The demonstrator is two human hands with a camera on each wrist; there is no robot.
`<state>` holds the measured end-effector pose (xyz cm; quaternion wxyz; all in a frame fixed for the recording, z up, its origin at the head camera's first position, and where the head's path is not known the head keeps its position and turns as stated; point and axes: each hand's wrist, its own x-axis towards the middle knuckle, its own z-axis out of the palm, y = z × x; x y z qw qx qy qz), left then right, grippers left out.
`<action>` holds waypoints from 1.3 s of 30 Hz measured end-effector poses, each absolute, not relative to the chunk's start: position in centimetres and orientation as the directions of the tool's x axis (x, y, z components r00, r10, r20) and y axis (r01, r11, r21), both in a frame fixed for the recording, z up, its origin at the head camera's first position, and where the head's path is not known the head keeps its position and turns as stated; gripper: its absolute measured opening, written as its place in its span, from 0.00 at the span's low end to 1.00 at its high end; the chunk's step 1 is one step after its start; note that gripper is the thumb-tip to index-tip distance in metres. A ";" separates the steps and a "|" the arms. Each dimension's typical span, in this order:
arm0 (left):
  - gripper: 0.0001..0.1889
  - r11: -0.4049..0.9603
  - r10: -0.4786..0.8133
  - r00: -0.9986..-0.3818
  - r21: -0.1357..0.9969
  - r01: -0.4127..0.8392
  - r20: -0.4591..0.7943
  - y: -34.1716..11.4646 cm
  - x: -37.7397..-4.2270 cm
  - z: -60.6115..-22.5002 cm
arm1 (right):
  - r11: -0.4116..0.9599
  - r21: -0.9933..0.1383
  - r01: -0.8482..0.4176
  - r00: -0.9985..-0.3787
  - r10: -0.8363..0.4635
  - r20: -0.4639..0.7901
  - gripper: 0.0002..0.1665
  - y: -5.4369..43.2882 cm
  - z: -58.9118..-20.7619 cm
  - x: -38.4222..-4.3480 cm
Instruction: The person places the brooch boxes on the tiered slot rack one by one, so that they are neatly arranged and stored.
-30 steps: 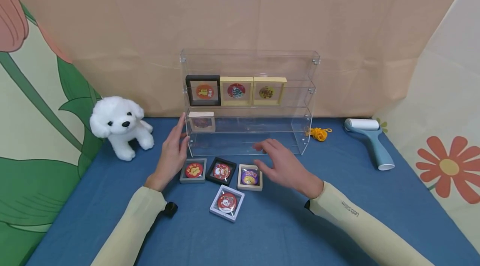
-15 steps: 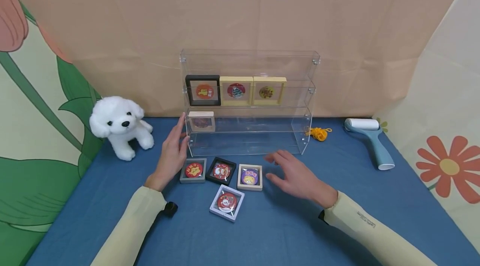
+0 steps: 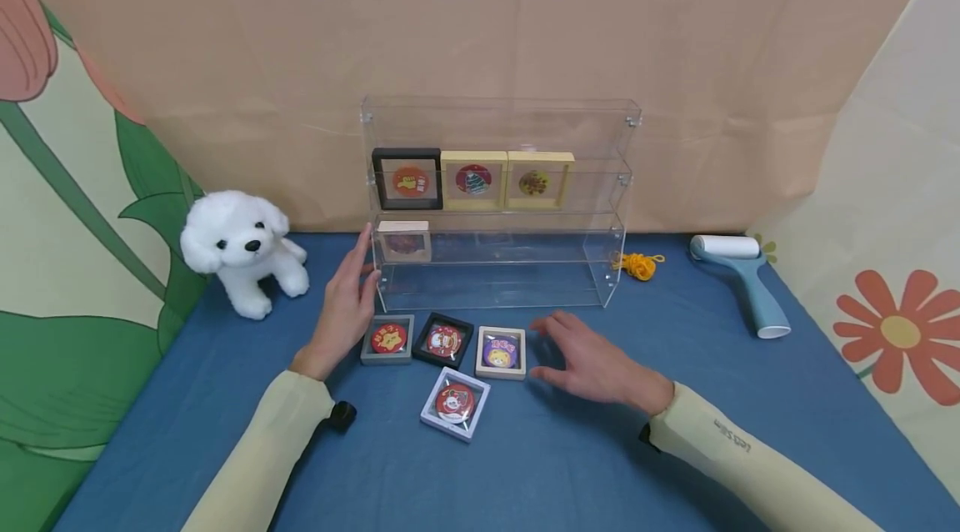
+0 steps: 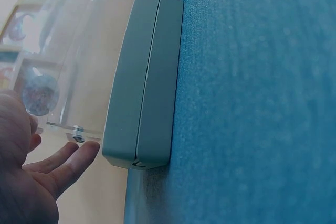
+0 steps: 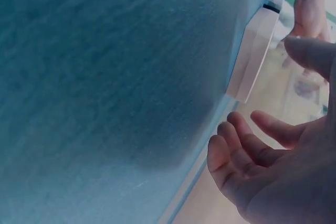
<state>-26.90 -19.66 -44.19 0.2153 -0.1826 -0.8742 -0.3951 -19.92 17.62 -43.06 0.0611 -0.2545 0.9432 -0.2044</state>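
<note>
My left hand (image 3: 341,315) rests with straight fingers against the left side of a clear acrylic display rack (image 3: 495,306). The grey square display case (image 4: 142,82) lies close beside it, flat on the cloth. My right hand (image 3: 588,361) is just right of a cream display case (image 3: 500,353) with a purple badge, thumb and fingers apart and holding nothing. In the right wrist view that case (image 5: 254,56) is just beyond the fingertips. A black case (image 3: 444,341) and a pale lavender case (image 3: 454,404), each with a red badge, lie to its left.
On the rack's shelves stand a black-framed case (image 3: 409,179), two yellow-framed cases (image 3: 474,181) and a white case (image 3: 405,243) lower down. A white plush dog (image 3: 243,253) sits left; a yellow cord bundle (image 3: 640,267) and blue lint roller (image 3: 752,286) lie right.
My right hand has drawn back from the rack's front, to the right and nearer the person, coming down beside the cream case. The left hand keeps its place against the rack.
</note>
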 end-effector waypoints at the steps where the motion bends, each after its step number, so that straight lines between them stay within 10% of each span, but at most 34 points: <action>1: 0.43 0.621 0.149 -0.839 0.611 0.491 0.523 -19.6 -26.9 -44.2 | 0.784 -0.420 -0.457 -0.859 -0.512 -0.020 0.37 17.6 -43.1 -20.0; 39: 0.43 0.629 0.144 -0.845 0.611 0.480 0.516 -19.6 -26.9 -44.3 | 0.671 -0.653 -0.352 -0.854 -0.516 -0.070 0.41 15.9 -43.7 -20.8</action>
